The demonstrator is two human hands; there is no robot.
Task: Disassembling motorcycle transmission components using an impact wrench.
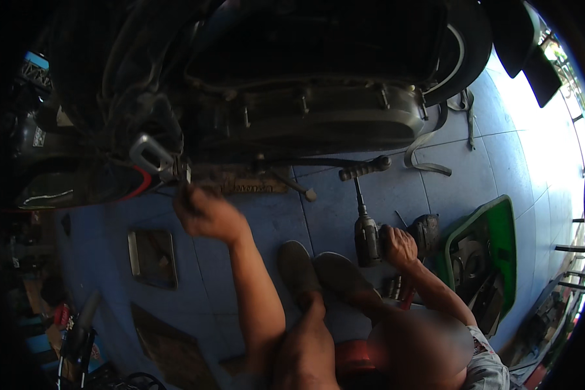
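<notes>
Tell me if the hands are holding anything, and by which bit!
The right hand holds a power tool by its handle. The left hand is blurred, so I can't tell.

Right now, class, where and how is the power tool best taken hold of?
Probably by the handle, from the right: the power tool points its long shaft forward, and its handle, mostly hidden under the right hand, juts out rightward from the body.

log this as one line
left hand: blurred, near silver metal loop | right hand: gripping dark long-shafted power tool | green plastic bin: right of tool
</notes>
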